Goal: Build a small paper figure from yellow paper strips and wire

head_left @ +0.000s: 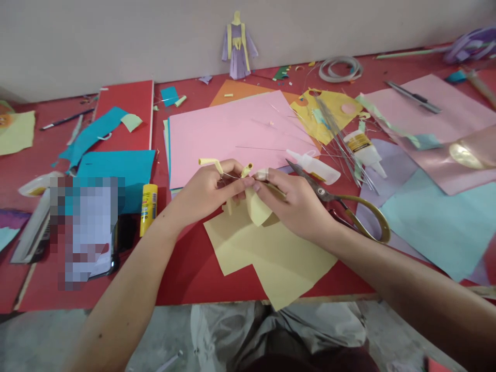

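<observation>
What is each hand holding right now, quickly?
Left hand: closed, pinching a thin curled pale yellow paper strip.
Right hand: closed, pinching a small folded pale yellow paper piece.

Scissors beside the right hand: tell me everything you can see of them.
The scissors lie flat on the red table, blades shut. The blades are dark grey metal with a bright pivot screw; the loop handles look brass-coloured. Tips point up-left towards a white glue bottle, handles down-right over lilac paper. They sit just behind the right hand, which pinches a pale yellow paper piece; its wrist hides part of the near handle. Whether the hand touches them cannot be told.
</observation>
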Demonstrator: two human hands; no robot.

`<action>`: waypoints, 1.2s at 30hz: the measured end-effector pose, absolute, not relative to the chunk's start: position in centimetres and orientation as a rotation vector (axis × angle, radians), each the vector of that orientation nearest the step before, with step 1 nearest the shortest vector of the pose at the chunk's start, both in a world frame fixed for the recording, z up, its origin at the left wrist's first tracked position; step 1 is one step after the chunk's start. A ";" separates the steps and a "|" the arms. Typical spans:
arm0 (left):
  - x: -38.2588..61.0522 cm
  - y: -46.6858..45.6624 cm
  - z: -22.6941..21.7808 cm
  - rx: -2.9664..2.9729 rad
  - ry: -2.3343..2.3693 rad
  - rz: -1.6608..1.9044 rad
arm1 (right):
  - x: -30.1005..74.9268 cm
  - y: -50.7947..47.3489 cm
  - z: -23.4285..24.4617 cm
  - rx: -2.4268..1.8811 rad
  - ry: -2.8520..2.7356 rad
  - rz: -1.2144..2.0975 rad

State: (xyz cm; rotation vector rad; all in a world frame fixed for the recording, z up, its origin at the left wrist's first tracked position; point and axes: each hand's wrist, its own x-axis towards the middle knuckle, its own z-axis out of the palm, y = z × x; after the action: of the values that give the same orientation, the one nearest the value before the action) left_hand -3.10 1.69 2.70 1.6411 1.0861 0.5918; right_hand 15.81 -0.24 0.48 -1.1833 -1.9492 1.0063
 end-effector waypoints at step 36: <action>-2.0 0.7 3.1 1.684 1.120 0.730 | 15.9 -0.5 0.6 -1.129 -1.795 1.026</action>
State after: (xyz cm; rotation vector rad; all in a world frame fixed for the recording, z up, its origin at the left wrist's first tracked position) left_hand -2.01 0.73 3.05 1.6844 1.1202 0.7300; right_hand 15.87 -0.54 0.60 -1.1287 -1.7946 1.0263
